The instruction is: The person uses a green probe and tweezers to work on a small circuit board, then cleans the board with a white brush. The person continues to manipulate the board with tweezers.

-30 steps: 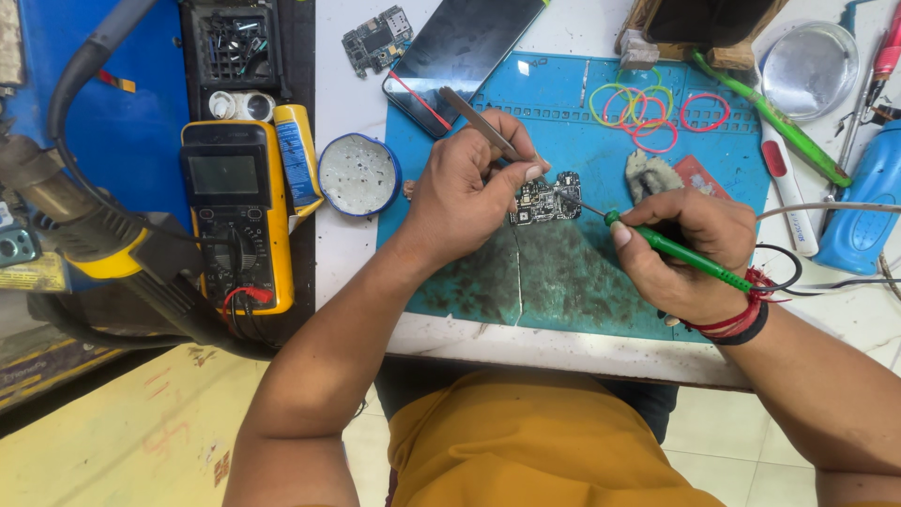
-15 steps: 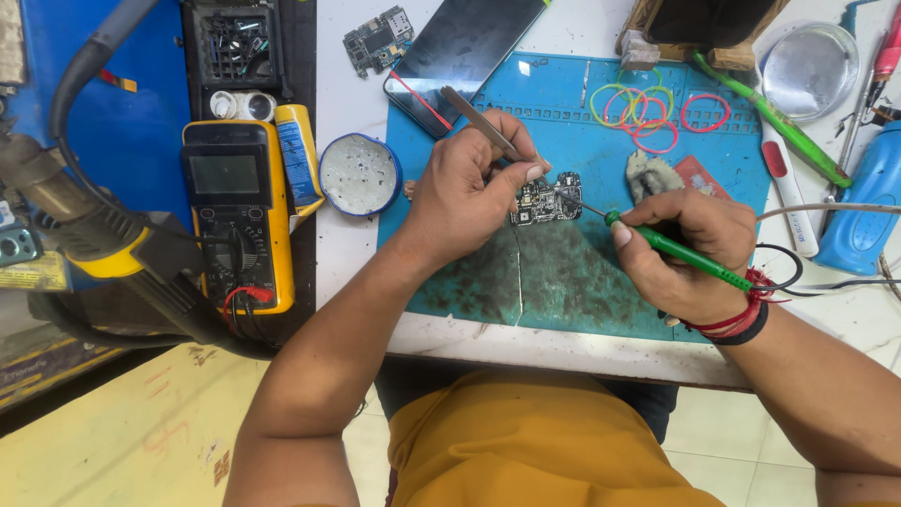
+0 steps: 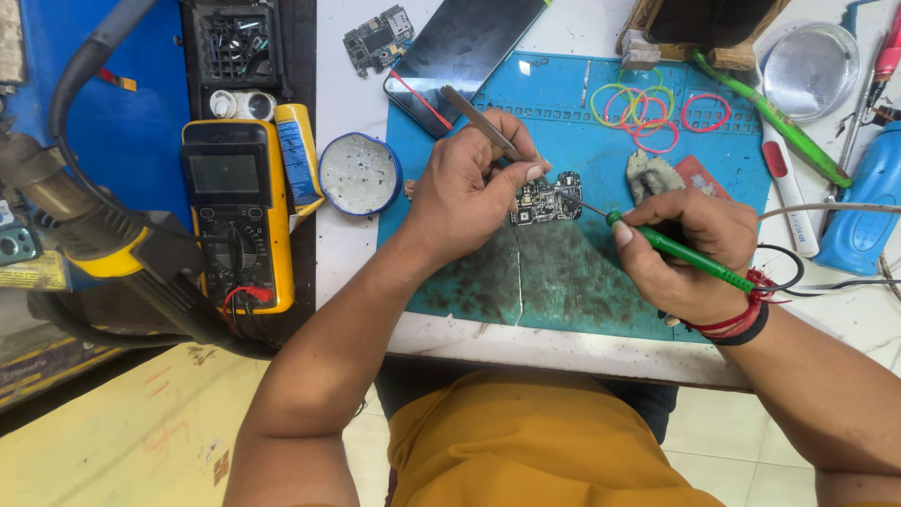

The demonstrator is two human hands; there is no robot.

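Inspecting the bench (image 3: 582, 343), the small circuit board (image 3: 546, 198) lay flat on the blue mat (image 3: 563, 272), just past the fingertips of the left hand (image 3: 469, 188) and left of the right hand (image 3: 690, 249). Its long axis ran roughly left to right across the mat. The left hand's grip was closed on metal tweezers (image 3: 479, 120), whose free end slanted up and away toward the dark phone (image 3: 460, 42); their tips sat hidden under the fingers at the board's left edge. The right hand's grip was clenched around a green soldering iron (image 3: 680, 253). The iron's long axis ran diagonally, its handle toward the wrist at lower right and its thin tip pointing up-left, meeting the board's right edge. A yellow multimeter (image 3: 235, 211) and a round tin (image 3: 359, 173) stood to the left of the mat. Coloured rubber bands (image 3: 648, 108) lay at the mat's far side.
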